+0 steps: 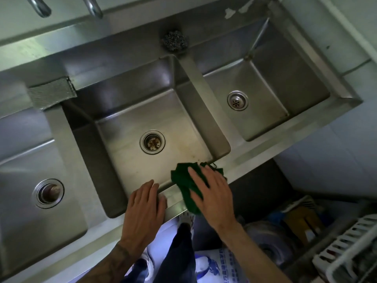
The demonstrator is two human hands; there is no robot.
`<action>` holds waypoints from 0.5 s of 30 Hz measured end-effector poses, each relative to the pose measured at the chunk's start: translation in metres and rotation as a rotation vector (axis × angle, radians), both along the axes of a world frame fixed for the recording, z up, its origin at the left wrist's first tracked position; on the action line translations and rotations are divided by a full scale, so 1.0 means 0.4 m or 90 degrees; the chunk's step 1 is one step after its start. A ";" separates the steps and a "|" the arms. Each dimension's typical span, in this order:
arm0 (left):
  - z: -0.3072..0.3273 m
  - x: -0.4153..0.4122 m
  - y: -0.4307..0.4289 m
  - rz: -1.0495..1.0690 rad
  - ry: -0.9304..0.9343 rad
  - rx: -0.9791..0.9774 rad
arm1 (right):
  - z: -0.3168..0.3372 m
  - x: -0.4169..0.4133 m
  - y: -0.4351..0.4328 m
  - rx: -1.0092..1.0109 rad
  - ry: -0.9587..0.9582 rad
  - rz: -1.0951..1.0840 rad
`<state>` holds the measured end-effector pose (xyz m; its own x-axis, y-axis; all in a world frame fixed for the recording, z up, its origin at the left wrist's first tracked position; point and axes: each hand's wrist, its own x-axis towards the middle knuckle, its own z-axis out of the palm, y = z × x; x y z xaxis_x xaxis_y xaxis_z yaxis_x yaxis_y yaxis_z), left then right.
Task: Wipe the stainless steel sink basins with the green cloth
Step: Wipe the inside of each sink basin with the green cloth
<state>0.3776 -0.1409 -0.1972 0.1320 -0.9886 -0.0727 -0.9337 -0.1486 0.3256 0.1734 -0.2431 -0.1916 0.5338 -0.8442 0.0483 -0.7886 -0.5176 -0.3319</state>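
Note:
A stainless steel sink unit with three basins fills the view. The green cloth (184, 183) lies crumpled over the front rim at the near right corner of the middle basin (126, 127). My right hand (212, 193) lies flat on the cloth with its fingers spread and pointing toward the basin. My left hand (145, 205) rests open on the same front rim, just left of the cloth, fingertips reaching over the basin edge. The left basin (24, 213) and right basin (263, 92) hold nothing but their drains.
A steel wool scrubber (174, 40) sits on the back ledge between middle and right basins. A grey cloth (52, 93) hangs over the middle basin's back left corner. Two faucet spouts (40, 7) hang at top left. A white plastic crate (350, 256) and bags lie on the floor at right.

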 end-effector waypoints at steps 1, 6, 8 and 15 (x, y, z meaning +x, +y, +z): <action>-0.003 0.012 0.013 -0.005 0.000 0.009 | 0.004 -0.012 -0.020 0.002 0.017 -0.008; 0.004 0.032 0.039 -0.102 -0.076 0.138 | 0.032 -0.066 -0.115 -0.018 0.056 -0.195; 0.018 0.027 0.033 -0.087 -0.050 0.159 | 0.023 -0.010 -0.063 -0.040 0.044 -0.250; 0.042 0.026 0.026 -0.034 -0.016 0.155 | -0.001 0.116 0.118 -0.058 0.024 -0.060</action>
<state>0.3881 -0.1307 -0.1805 0.0847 -0.9480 -0.3069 -0.9499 -0.1697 0.2623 0.2197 -0.1959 -0.1919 0.4548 -0.8840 0.1086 -0.8463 -0.4669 -0.2566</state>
